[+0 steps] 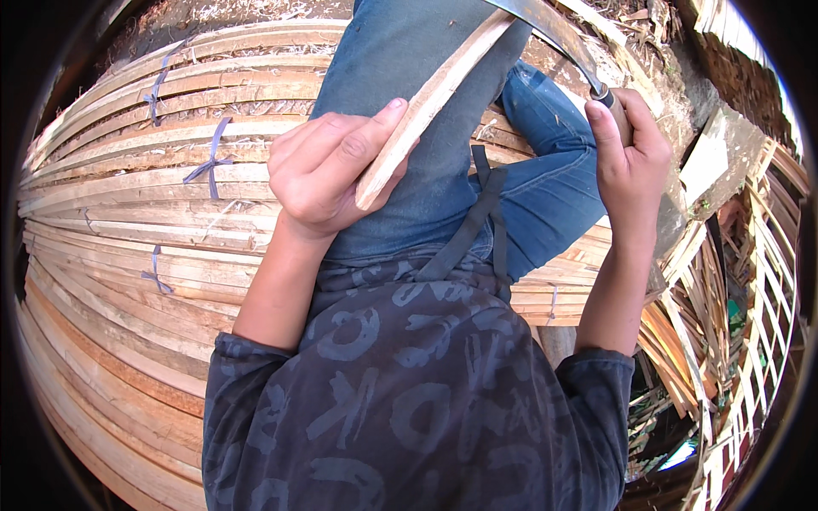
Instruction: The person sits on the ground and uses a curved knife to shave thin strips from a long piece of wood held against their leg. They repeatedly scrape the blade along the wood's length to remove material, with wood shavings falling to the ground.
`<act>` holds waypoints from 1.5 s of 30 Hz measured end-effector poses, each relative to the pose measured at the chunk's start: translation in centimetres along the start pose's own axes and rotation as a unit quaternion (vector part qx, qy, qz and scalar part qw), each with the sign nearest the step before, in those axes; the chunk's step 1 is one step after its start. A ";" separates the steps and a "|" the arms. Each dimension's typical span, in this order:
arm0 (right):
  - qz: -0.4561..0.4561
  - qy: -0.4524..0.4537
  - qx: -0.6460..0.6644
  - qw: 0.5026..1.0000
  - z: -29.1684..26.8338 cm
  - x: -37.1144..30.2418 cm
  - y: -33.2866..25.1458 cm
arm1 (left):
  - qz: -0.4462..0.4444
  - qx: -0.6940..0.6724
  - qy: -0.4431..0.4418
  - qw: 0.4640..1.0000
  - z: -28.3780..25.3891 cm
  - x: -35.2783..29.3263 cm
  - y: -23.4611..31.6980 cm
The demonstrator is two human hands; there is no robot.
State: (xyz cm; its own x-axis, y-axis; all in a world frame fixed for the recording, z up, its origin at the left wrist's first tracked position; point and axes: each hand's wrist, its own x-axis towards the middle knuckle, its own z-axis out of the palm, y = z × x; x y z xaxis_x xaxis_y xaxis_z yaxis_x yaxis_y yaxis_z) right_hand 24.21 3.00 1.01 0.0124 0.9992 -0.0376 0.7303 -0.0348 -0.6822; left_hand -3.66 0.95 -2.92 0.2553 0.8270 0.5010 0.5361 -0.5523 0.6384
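My left hand is closed around the near end of a pale wooden strip, thumb lying along its side. The strip slants up and away to the right over my jeans-covered leg. My right hand grips the handle of a curved-bladed sickle, its thumb raised along the handle. The dark blade arcs up and left from the handle to the far end of the strip, near the frame's top edge. Whether the blade touches the wood I cannot tell.
Long wooden strips lie in bundles beneath me and to the left, some tied with purple-grey ties. At the right are a flat stone slab, a slatted lattice and loose thin strips. Shavings litter the far ground.
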 end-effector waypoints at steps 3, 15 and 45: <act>-0.005 -0.002 -0.044 0.999 -0.4 0.2 0.1 | -0.004 -0.004 -0.006 1.000 0.0 0.0 0.0; -0.032 0.010 -0.080 0.996 0.1 1.3 1.1 | -0.014 -0.002 0.004 1.000 0.1 0.2 0.2; -0.045 0.007 -0.133 0.990 -0.8 2.3 1.2 | -0.017 -0.027 0.059 0.998 0.9 0.2 -0.1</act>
State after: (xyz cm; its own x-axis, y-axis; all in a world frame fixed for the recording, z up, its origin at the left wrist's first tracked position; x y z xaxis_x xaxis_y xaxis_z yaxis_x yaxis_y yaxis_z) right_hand 25.71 5.29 0.70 -0.0521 0.9983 0.0259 0.8830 0.0582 -0.4658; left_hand -3.00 1.27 -3.42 0.1399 0.8285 0.5422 0.4976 -0.5322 0.6849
